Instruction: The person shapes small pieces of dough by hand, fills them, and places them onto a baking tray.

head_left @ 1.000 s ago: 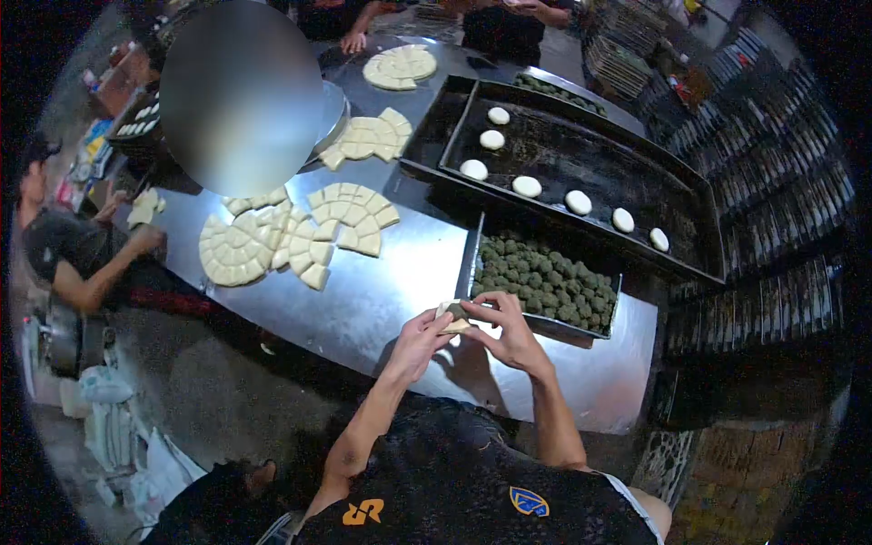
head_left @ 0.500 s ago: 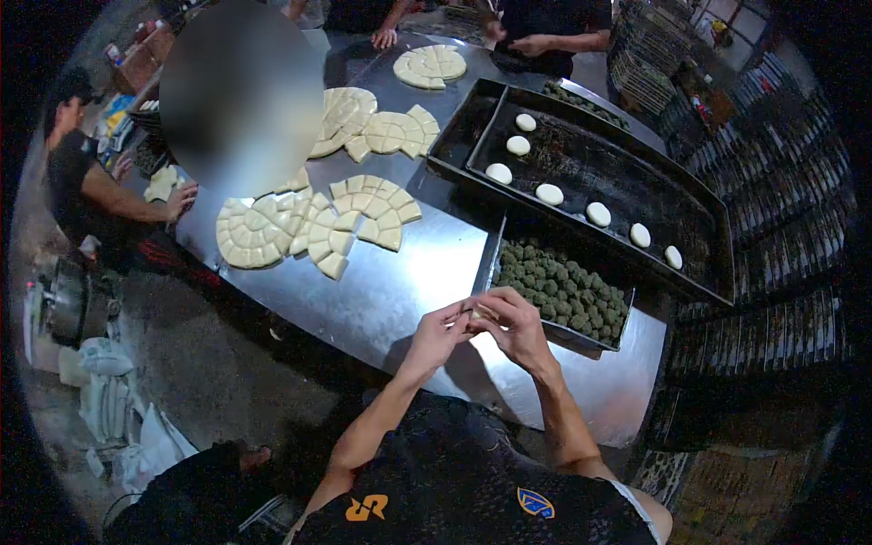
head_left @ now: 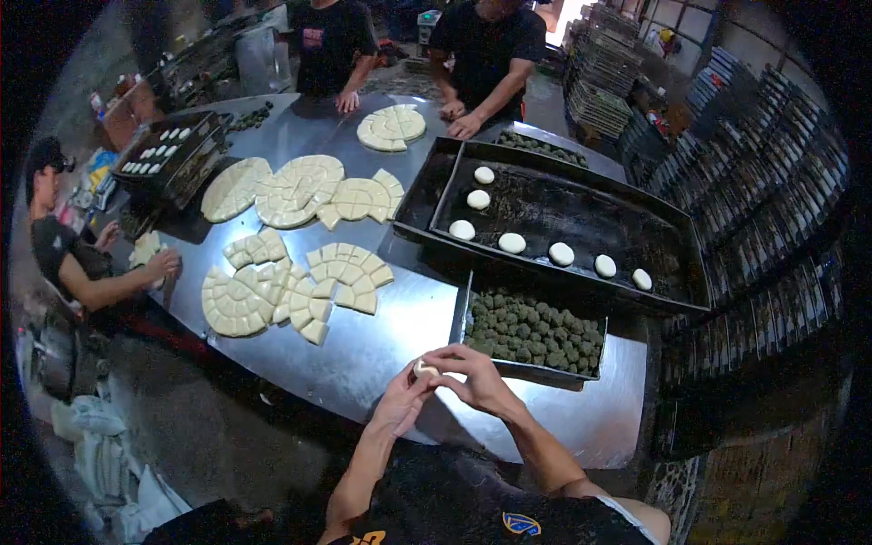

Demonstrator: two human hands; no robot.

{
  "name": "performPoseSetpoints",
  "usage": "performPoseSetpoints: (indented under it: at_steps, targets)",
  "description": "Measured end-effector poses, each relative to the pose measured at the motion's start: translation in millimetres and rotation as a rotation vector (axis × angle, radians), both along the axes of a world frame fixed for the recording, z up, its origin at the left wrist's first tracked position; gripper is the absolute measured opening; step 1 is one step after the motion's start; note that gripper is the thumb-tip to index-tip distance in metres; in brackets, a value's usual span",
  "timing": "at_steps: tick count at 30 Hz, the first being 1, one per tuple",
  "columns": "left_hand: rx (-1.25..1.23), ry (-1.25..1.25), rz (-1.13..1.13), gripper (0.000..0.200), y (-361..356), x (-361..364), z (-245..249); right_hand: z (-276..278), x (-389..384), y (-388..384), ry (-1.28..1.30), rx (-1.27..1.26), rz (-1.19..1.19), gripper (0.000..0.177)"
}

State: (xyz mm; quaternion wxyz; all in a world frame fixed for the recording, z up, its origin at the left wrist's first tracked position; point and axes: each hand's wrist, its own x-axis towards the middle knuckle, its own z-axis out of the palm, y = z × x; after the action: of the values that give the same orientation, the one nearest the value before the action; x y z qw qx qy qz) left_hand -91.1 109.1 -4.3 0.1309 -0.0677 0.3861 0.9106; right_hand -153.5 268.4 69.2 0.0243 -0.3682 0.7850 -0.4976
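Observation:
Over the near part of the steel table point(head_left: 363, 381), my left hand point(head_left: 398, 401) cups a small piece of white dough point(head_left: 424, 370). My right hand point(head_left: 474, 381) closes on the same piece from the right, with its thumb and fingertips pressed to it. Part of the dough is hidden behind the fingers. Just beyond my right hand is a metal tray point(head_left: 538, 371) heaped with dark green filling balls point(head_left: 531, 331). Farther off, a large black baking tray point(head_left: 590, 218) holds several round white dough pieces point(head_left: 511, 242) along its left and near sides.
Dough sheets cut into wedges and blocks point(head_left: 241, 300) lie on the table's left half. Another black tray point(head_left: 168, 150) with dough pieces stands at the far left. A co-worker point(head_left: 82, 263) handles dough at the left edge; two others stand behind the table. Stacked trays point(head_left: 754, 245) rise at right.
The view has tilted up, so the table sits lower in it. My hands have turned, and the pale dough between my fingers now shows more clearly.

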Motion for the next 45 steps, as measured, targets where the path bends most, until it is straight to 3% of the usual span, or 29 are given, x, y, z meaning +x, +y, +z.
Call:
performPoseSetpoints:
  at_steps: [2, 3, 4, 7, 10, 12, 14, 17, 19, 24, 28, 30, 31, 32, 33, 34, 35, 36, 38, 42, 44, 45]
  targets:
    - [0.107, 0.021, 0.05, 0.05, -5, -4, 1, -12, -5, -4, -0.187, -0.079, -0.091, 0.024]
    - [0.354, -0.109, 0.086, 0.048, -9, 0, 8, -6, -6, -7, -0.206, -0.103, -0.095, 0.02]
    - [0.242, -0.069, 0.137, 0.044, -7, 2, 15, -7, -7, -10, -0.315, -0.139, -0.066, 0.018]
    - [0.231, -0.059, 0.261, 0.032, -6, 0, 11, 5, -4, -18, 0.19, 0.048, -0.092, 0.021]
    - [0.018, 0.052, 0.321, 0.028, -3, -1, 25, 21, 7, -30, -0.129, 0.016, -0.128, 0.021]
    - [0.023, 0.06, 0.321, 0.025, -9, -1, 30, 16, 7, -31, -0.094, 0.044, -0.137, 0.02]
    - [0.203, 0.033, 0.261, 0.026, -17, 2, 31, 8, 7, -35, -0.056, 0.073, -0.147, 0.019]
    - [0.133, 0.04, 0.319, 0.027, -12, 1, 23, 4, 7, -44, 0.133, -0.05, -0.183, 0.014]
    - [0.032, 0.11, 0.338, 0.024, -14, -1, 28, 14, 9, -48, 0.063, -0.061, -0.178, 0.013]
    - [0.147, 0.119, 0.333, 0.022, -24, -1, 25, 2, 5, -52, 0.065, -0.034, -0.129, 0.017]
    - [0.11, 0.121, 0.416, 0.02, -19, 1, 24, 28, 12, -58, -0.031, -0.057, -0.11, 0.015]
    - [-0.008, 0.188, 0.368, 0.02, -23, 1, 13, 9, 13, -58, 0.013, -0.06, -0.101, 0.011]
    - [-0.474, 0.129, 0.434, 0.022, -34, -1, 6, -3, 12, -57, 0.018, -0.011, -0.131, 0.008]
    - [-0.604, 0.082, 0.518, 0.025, -41, 2, 0, -23, 12, -56, 0.022, 0.04, -0.163, 0.005]
    - [-0.453, 0.063, 0.606, 0.025, -48, 5, 6, -75, 5, -51, 0.093, 0.116, -0.149, 0.002]
    - [-0.302, 0.046, 0.688, 0.026, -56, 10, 12, -119, 5, -42, -0.147, 0.199, -0.12, 0.005]
    - [-0.298, 0.039, 0.688, 0.026, -66, 17, 13, -120, 4, -40, -0.013, 0.281, -0.092, 0.009]
    - [-0.322, 0.028, 0.706, 0.026, -76, 22, 12, -119, -2, -40, 0.129, 0.361, -0.059, 0.012]
    - [-0.347, 0.001, 0.718, 0.026, -88, 36, 9, -58, -17, -54, 0.367, 0.32, -0.14, 0.02]
    - [-0.353, -0.024, 0.813, 0.023, -95, 53, 5, 47, -32, -79, 0.414, 0.1, -0.341, 0.028]
    - [-0.314, -0.118, 0.861, 0.022, -95, 59, -5, 28, -30, -92, 0.457, 0.114, -0.421, 0.028]
    - [-0.311, -0.141, 0.868, 0.025, -93, 60, -8, -18, -29, -101, 0.44, 0.231, -0.447, 0.03]
